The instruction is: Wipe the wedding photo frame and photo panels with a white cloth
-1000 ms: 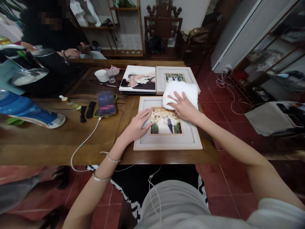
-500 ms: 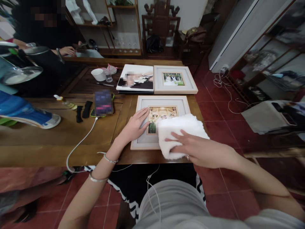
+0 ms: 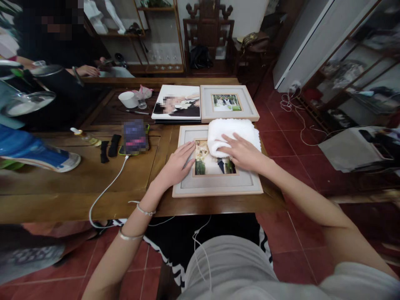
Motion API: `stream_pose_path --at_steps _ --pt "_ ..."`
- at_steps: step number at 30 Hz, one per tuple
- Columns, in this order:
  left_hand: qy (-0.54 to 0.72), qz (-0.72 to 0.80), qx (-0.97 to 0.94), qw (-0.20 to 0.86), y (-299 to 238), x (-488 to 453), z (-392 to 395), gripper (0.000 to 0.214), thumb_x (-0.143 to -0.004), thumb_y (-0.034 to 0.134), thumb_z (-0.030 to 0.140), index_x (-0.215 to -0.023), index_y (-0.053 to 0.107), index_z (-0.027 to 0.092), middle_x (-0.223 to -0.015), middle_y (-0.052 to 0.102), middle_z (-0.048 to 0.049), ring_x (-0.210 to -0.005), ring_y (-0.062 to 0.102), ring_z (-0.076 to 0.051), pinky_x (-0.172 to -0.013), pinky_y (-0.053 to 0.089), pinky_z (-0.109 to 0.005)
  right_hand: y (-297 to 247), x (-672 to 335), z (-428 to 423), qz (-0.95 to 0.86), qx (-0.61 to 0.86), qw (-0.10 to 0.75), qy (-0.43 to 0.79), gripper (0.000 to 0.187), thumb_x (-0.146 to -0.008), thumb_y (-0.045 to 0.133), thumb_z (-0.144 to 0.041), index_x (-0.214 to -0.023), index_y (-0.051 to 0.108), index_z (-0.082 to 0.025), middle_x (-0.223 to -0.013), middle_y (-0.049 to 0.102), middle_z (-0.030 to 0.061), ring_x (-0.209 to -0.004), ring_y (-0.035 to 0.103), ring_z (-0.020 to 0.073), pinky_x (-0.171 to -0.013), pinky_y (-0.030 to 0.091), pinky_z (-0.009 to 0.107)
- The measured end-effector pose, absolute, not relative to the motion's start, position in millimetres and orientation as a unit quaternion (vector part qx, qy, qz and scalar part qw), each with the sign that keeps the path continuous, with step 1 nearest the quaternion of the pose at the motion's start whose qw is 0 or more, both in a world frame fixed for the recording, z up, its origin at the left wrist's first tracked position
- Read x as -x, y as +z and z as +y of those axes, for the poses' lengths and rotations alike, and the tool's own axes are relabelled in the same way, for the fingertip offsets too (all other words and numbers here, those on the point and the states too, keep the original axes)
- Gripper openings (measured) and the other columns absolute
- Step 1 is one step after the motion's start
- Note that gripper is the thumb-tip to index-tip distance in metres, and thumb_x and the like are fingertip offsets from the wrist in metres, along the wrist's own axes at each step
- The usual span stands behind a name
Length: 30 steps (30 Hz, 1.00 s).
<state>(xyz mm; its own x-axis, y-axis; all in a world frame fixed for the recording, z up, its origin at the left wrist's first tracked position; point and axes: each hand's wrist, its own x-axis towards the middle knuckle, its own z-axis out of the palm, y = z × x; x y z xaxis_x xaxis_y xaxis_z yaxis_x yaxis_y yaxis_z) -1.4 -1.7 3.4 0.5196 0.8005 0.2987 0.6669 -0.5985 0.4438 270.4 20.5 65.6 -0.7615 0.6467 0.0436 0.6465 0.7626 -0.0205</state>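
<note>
A framed photo point(image 3: 215, 183) with a pale wood edge and light mat lies flat near the table's front edge. On its left side rests my left hand point(image 3: 178, 164), fingers stretched out flat over the frame and the picture's edge. My right hand point(image 3: 242, 152) holds a folded white towel point(image 3: 233, 129) against the upper right of the frame, covering that corner and part of the picture. Behind it lie a second framed photo point(image 3: 251, 104) and a photo album point(image 3: 178, 89) with a couple on its cover, side by side.
On the wooden table point(image 3: 125, 200) lie a phone point(image 3: 136, 137) on a white charging cable, a small dropper bottle point(image 3: 89, 137), black straps point(image 3: 114, 145) and a white cup point(image 3: 128, 100). A blue-and-white pack point(image 3: 37, 150) is at the left. Across the table sits another person point(image 3: 59, 46).
My right hand has pushed the towel away from me, from the frame's lower right to its upper right, uncovering the lower part of the picture. My left hand has stayed in place.
</note>
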Motion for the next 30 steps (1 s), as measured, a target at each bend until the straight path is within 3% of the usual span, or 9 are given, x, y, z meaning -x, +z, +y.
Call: stream_pose_path --at_steps 6,14,22,26,30 --pt "0.242 0.428 -0.861 0.134 3 2 0 0.05 -0.1 0.034 0.032 -0.147 0.035 0.014 -0.153 0.036 -0.013 -0.143 0.03 -0.024 -0.118 0.026 -0.049 60 -270 58 -0.915 0.39 0.064 -0.077 0.057 -0.077 0.046 0.001 -0.131 0.054 -0.016 -0.152 0.039 0.0121 -0.142 0.031 0.0319 -0.114 0.024 0.057" --pt "0.236 0.427 -0.864 0.126 2 1 0 0.05 -0.101 0.029 0.03 -0.148 0.033 0.013 -0.155 0.033 -0.0129 -0.144 0.028 -0.024 -0.119 0.025 -0.049 56 -262 22 -0.94 0.34 0.005 -0.037 0.052 -0.078 0.045 0.002 -0.126 0.058 -0.015 -0.149 0.042 0.0151 -0.142 0.028 0.0366 -0.11 0.024 0.065" --pt "0.219 0.432 -0.867 0.116 -1 3 1 0.051 -0.101 0.028 0.028 -0.148 0.033 0.01 -0.155 0.033 -0.0145 -0.144 0.027 -0.025 -0.118 0.028 -0.048 113 -275 -56 -0.945 0.264 -0.088 0.171 0.052 -0.076 0.042 0.003 -0.121 0.062 -0.017 -0.131 0.06 0.0152 -0.137 0.04 0.0277 -0.112 0.033 0.051" --pt "0.209 0.424 -0.875 0.102 -1 3 1 0.051 -0.101 0.028 0.026 -0.146 0.036 0.005 -0.154 0.033 -0.0182 -0.144 0.026 -0.026 -0.119 0.026 -0.047 125 -276 -72 -0.927 0.245 -0.118 0.257 0.061 -0.074 0.042 0.005 -0.128 0.057 -0.021 -0.137 0.056 0.0115 -0.141 0.033 0.0238 -0.117 0.028 0.045" --pt "0.21 0.424 -0.876 0.092 0 2 1 0.05 -0.1 0.028 0.026 -0.144 0.037 0.003 -0.152 0.035 -0.0193 -0.144 0.027 -0.025 -0.119 0.026 -0.046 96 -271 -53 -0.939 0.271 -0.065 0.204 0.06 -0.074 0.044 0.004 -0.128 0.056 -0.02 -0.149 0.043 0.0129 -0.144 0.026 0.0238 -0.118 0.024 0.048"
